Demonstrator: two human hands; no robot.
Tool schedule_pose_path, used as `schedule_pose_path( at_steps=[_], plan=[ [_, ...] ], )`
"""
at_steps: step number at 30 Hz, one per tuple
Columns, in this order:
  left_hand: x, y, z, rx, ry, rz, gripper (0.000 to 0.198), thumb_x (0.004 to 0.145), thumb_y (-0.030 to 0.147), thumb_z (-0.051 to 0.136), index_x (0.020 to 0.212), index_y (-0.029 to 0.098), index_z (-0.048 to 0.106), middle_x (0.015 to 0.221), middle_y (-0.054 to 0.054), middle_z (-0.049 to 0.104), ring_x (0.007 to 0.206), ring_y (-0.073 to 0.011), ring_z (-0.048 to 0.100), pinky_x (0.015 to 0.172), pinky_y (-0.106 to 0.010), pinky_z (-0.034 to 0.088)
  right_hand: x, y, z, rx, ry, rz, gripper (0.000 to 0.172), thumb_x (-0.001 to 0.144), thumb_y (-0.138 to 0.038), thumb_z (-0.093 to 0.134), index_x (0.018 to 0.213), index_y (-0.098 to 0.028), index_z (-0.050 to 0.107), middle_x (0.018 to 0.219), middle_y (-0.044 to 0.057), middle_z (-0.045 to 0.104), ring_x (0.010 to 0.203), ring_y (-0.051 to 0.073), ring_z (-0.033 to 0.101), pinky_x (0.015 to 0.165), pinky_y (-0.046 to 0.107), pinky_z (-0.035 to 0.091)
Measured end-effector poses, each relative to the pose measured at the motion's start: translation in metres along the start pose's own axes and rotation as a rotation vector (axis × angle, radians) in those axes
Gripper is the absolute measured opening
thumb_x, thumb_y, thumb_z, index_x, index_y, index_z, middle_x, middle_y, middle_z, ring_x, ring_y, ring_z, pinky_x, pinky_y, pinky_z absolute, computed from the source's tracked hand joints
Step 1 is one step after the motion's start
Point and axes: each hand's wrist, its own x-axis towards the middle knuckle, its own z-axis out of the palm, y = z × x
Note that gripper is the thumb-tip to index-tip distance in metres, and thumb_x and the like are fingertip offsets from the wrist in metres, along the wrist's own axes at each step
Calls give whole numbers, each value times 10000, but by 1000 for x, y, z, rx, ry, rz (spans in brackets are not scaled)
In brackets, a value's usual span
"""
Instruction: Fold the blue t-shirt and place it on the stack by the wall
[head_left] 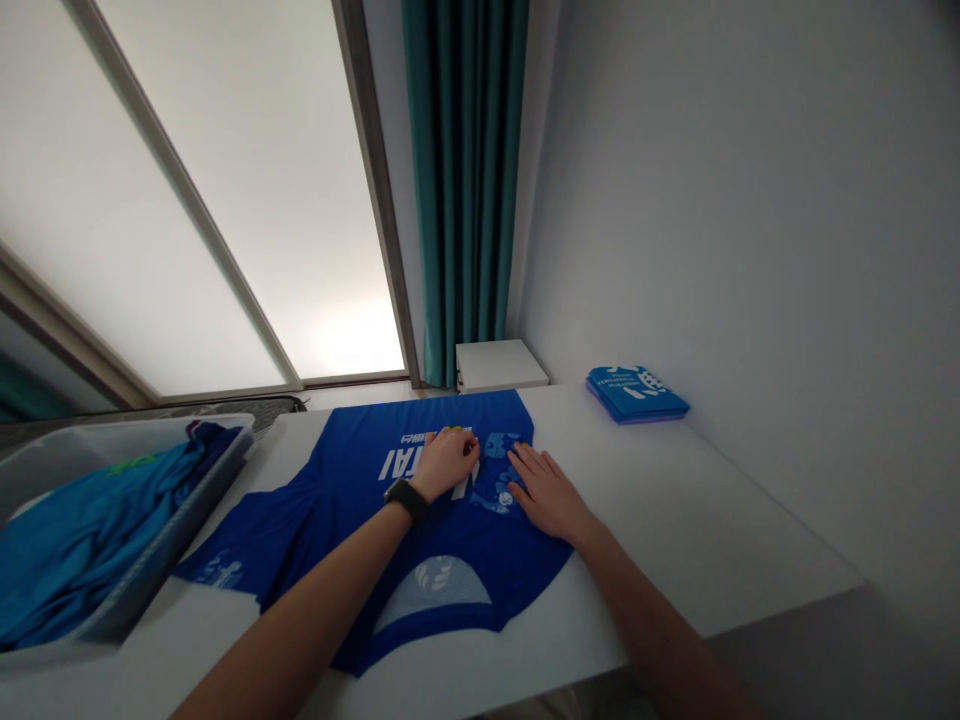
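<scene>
The blue T-shirt (480,570) lies flat on the white table (705,500), its body at the table's centre and one sleeve (225,572) extended toward the bin. White lettering runs across the fabric, and a pale crescent-shaped patch (431,592) sits near the edge closest to me.

My left hand (446,463) rests on the shirt with the fingers curled down onto the fabric; I cannot tell whether it is pinching the cloth. A black wristwatch (406,499) is on that wrist. My right hand (547,492) is released, lying palm-down with the fingers spread over a printed graphic, just beside the left hand.

The grey plastic bin (191,500), holding crumpled blue garments (90,530), stands at the table's left. A folded blue shirt (637,392) lies on a purple item (622,413) at the far edge, by the wall. Beyond the table are a white box (501,365), a teal curtain (465,170), and a frosted window (225,200).
</scene>
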Motion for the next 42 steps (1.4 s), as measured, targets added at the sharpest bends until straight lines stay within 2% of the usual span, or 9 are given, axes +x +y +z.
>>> schedule_pose_path(
  at_steps=[4, 8, 13, 23, 28, 32, 35, 39, 42],
  plan=[
    [12, 12, 12, 12, 9, -17, 217, 894, 281, 497, 806, 196, 677, 938, -82, 710, 970, -263, 610, 870, -397, 369, 0, -1, -1, -19, 15, -6, 544, 990, -406, 333, 1479, -174, 396, 1554, 109, 332, 1450, 235, 268, 1185, 483, 203],
    [14, 17, 19, 3, 10, -29, 183, 872, 292, 524, 809, 192, 664, 922, -80, 710, 954, -264, 618, 868, -402, 362, 0, -4, -4, -34, -6, 4, 548, 992, -405, 340, 1474, -150, 402, 1553, 118, 331, 1447, 237, 274, 1184, 479, 210],
    [13, 16, 23, -5, 22, -31, 164, 870, 258, 510, 793, 191, 638, 917, -66, 702, 938, -251, 619, 860, -399, 354, 0, -6, -7, -24, -6, 15, 536, 997, -407, 326, 1469, -167, 414, 1551, 116, 334, 1446, 237, 278, 1183, 480, 212],
    [6, 12, 30, 52, 102, -15, 162, 927, 263, 473, 843, 195, 594, 966, -67, 683, 973, -248, 601, 876, -406, 349, -1, -7, -10, -65, -50, 23, 564, 996, -409, 337, 1484, -129, 383, 1580, 124, 249, 1469, 244, 204, 1193, 467, 183],
    [0, 16, 28, 140, 159, 25, 161, 944, 225, 448, 1012, 208, 593, 1028, -69, 671, 1013, -248, 588, 913, -417, 357, -2, -7, -11, -76, -75, 35, 577, 1000, -438, 310, 1495, -146, 362, 1579, 111, 260, 1469, 233, 206, 1195, 466, 159],
    [-4, 24, 27, 173, 179, 226, 337, 957, 188, 389, 1266, 198, 524, 1264, -95, 613, 1167, -240, 534, 983, -406, 367, -2, -10, -11, -82, -67, 36, 575, 1000, -428, 294, 1488, -136, 376, 1571, 120, 280, 1467, 228, 215, 1199, 458, 144],
    [-7, 29, 36, 170, 127, 354, 425, 979, 235, 360, 1390, 171, 446, 1442, -96, 503, 1319, -223, 442, 1077, -392, 334, -2, -9, -10, -72, -59, 54, 558, 1000, -366, 261, 1487, -118, 374, 1565, 109, 300, 1464, 212, 226, 1198, 444, 162],
    [-11, 29, 49, 182, 40, 326, 497, 995, 367, 345, 1430, 141, 427, 1514, -106, 422, 1402, -240, 364, 1147, -441, 282, -2, 4, -11, -51, 0, 186, 558, 989, -331, 247, 1504, -135, 340, 1581, 84, 274, 1463, 217, 230, 1185, 457, 202],
    [-11, 28, 51, 180, 21, 307, 542, 997, 434, 329, 1448, 147, 414, 1532, -104, 392, 1427, -244, 329, 1169, -468, 252, -3, 20, -14, -43, 67, 329, 553, 984, -314, 249, 1504, -150, 340, 1578, 91, 288, 1458, 235, 243, 1176, 477, 214]
  ],
)
